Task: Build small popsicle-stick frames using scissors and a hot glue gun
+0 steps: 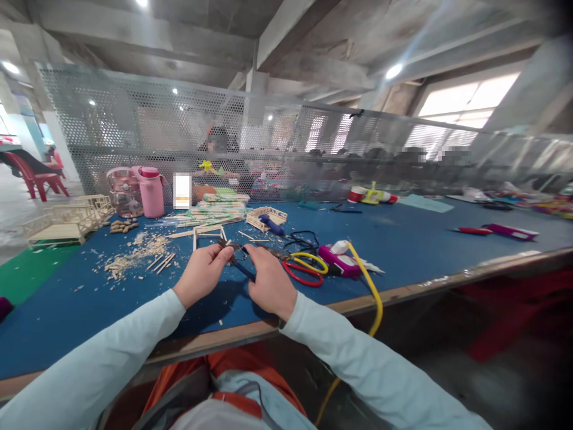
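My right hand [272, 283] is wrapped round a pair of pliers or cutters with dark blue handles [243, 270]. Its jaws point towards my left hand [203, 272], whose thumb and fingers pinch a small pale wooden stick [228, 243] at the jaws. How far the jaws are closed is too small to tell. Just beyond both hands stands a small wooden frame [209, 230]. Left of them lie short cut sticks [165, 263] and a heap of wood scraps [138, 254]. Scissors with red and yellow handles [308, 255] rest beside my right hand.
A blue glue gun [271, 225] lies by a small wooden tray-like piece [255, 220]. On the right, a purple power strip [339, 263] has a yellow cord [375, 292] hanging over the table edge. Bottles, stick bundles [215, 210] and wooden models [62, 227] stand at back left.
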A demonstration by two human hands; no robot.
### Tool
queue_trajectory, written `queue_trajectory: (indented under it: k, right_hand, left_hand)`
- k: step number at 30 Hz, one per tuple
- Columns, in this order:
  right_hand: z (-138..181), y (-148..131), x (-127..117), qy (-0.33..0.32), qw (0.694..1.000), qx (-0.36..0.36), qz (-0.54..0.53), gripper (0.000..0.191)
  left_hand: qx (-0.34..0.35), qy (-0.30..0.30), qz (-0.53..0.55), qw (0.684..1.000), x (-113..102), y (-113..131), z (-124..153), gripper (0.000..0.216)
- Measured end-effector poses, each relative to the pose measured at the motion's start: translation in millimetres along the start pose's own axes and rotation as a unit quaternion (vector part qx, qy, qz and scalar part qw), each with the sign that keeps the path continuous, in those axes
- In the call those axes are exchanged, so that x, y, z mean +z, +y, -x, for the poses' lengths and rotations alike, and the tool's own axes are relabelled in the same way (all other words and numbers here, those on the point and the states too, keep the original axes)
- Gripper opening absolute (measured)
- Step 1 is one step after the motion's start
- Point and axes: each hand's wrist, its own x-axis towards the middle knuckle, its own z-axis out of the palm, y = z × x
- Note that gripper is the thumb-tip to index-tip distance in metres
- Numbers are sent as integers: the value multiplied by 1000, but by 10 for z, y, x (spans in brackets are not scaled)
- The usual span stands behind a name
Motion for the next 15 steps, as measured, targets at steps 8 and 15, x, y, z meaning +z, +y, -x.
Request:
queue_trajectory:
  k: [8, 15]
  right_hand:
    - [-66, 84, -4, -22, 984, 30, -174, 61]
    - [-252, 452, -170, -146, 965, 158, -153, 36]
  left_hand:
    - [92, 11, -72, 993, -73, -20, 17, 39]
    - [24, -15, 158, 987, -161, -61, -37, 27]
